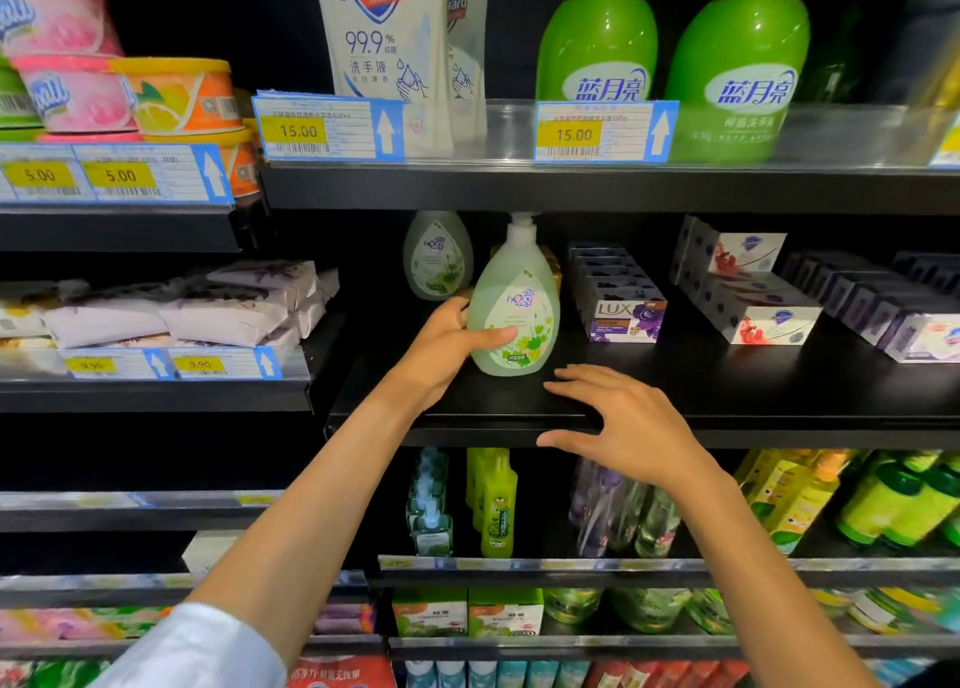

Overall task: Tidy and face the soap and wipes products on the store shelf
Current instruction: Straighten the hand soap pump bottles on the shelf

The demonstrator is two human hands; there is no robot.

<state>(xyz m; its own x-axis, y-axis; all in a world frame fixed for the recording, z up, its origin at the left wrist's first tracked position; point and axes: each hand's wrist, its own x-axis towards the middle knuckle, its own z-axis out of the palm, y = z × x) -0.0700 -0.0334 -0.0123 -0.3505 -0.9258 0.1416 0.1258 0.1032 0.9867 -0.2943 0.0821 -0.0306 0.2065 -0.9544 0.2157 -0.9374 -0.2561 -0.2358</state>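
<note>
Left hand (447, 341) around soap bottle (514, 313)

Stacked round air-freshener tubs (176, 95) in pink and orange sit on the upper left shelf above yellow 5.00 price tags (120, 175). Blue-arrowed 15.00 labels (574, 134) hang on the rail to their right. Yellow-green bottles (497, 505) and clear spray bottles (430, 510) crowd the tier below.

The left hand (447, 341) grips a pale green pump soap bottle (514, 313) upright on the black shelf (727, 391); the right hand (623, 422) hovers spread near its front edge
</note>
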